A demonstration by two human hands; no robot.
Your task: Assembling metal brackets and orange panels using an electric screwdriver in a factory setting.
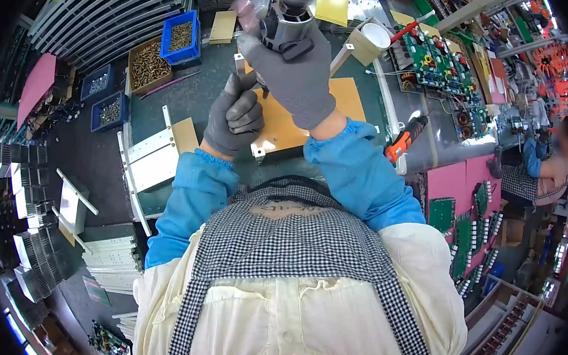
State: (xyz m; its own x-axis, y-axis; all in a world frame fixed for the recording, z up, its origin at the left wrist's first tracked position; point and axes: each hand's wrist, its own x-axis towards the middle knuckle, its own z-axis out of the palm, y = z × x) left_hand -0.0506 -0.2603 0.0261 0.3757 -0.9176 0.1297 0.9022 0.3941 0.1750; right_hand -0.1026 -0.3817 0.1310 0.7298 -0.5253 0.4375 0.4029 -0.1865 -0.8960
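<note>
In a grey glove, my right hand (295, 75) is wrapped round an upright dark power screwdriver (291, 30) above the workpiece. Its lower end is mostly hidden by the hand. My left hand (237, 114), also gloved, has its fingers curled and its thumb and forefinger together close to the screwdriver's lower end. Whatever it may pinch is too small or hidden to name. Beneath both hands lies a tan-orange panel (350, 97) with pale metal brackets (258, 153) at its edges, on a dark green work surface (204, 91).
To the left are a blue bin of screws (181, 36), a box of brass-coloured fasteners (149, 65) and a white panel with rails (150, 160). An orange-black power tool (405, 140) lies right, near green circuit boards (440, 63). Another person (548, 165) sits far right.
</note>
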